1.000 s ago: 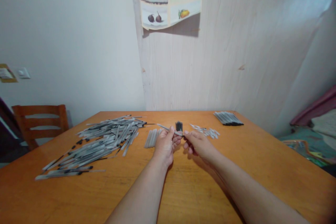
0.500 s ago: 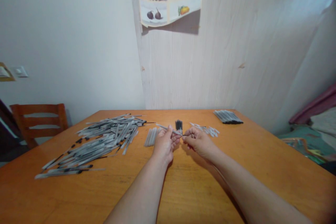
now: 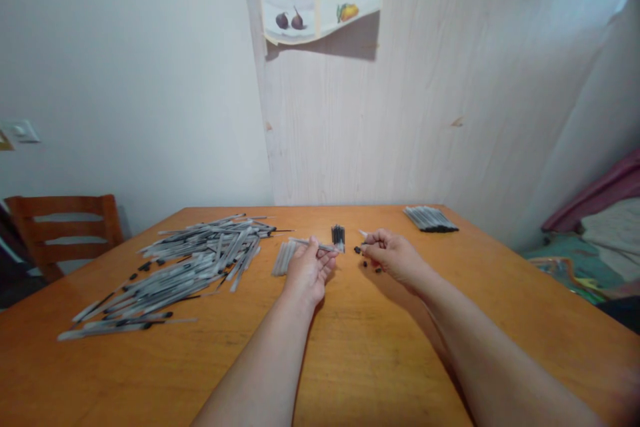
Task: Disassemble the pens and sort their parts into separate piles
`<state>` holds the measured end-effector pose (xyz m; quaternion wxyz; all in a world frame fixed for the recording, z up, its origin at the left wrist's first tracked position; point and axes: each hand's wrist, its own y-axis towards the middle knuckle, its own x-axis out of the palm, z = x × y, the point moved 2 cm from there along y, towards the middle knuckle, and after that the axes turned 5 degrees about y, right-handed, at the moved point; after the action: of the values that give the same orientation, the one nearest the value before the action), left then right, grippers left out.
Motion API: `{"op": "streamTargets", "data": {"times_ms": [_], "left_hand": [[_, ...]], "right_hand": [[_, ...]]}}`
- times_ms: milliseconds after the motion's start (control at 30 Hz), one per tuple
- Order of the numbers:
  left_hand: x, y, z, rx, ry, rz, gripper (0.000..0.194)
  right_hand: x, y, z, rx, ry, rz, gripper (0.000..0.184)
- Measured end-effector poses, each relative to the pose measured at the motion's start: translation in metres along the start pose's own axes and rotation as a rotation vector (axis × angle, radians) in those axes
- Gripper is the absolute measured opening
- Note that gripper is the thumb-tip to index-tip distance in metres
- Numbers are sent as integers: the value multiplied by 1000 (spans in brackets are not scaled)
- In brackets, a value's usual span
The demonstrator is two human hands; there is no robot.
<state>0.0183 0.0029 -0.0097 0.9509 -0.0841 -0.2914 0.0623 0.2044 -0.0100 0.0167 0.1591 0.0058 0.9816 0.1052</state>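
My left hand (image 3: 309, 273) is closed around a pen with a clear barrel (image 3: 327, 247), which lies slanted across the fingers with one end toward the right. My right hand (image 3: 393, 255) is a short way to the right of that pen, fingertips pinched together low over the table. What the fingertips hold, if anything, is too small to make out. Several small black caps or plugs (image 3: 379, 270) lie under and beside these fingers. A white pointed piece (image 3: 363, 233) shows just behind them. Beyond the left fingertips is a bundle of black thin rods (image 3: 338, 235).
A row of clear barrels (image 3: 283, 259) lies beside my left hand. At left spreads a large pile of pens and barrels (image 3: 200, 267) on the wooden table (image 3: 320, 373). A neat stack of pens with black ends (image 3: 431, 219) sits at the far right. A chair (image 3: 65, 230) stands at left.
My right hand has left the pen's end and moved right, to the small black pieces, which now show. The left hand keeps hold of the pen and has shifted slightly left.
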Motion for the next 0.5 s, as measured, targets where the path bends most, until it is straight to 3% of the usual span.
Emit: {"op": "streamTargets", "data": {"times_ms": [133,233,500], "left_hand": [[0,0,2,1,-6,-4,16],[1,-3,4,5,3,-2,16],[1,-3,4,20,13,-3,18]], "right_hand": [[-34,17,23,-27,-220,166,15],[-48,25,39,-21,-456,189,13],[-44,27,57,129,-648,90,13]]}}
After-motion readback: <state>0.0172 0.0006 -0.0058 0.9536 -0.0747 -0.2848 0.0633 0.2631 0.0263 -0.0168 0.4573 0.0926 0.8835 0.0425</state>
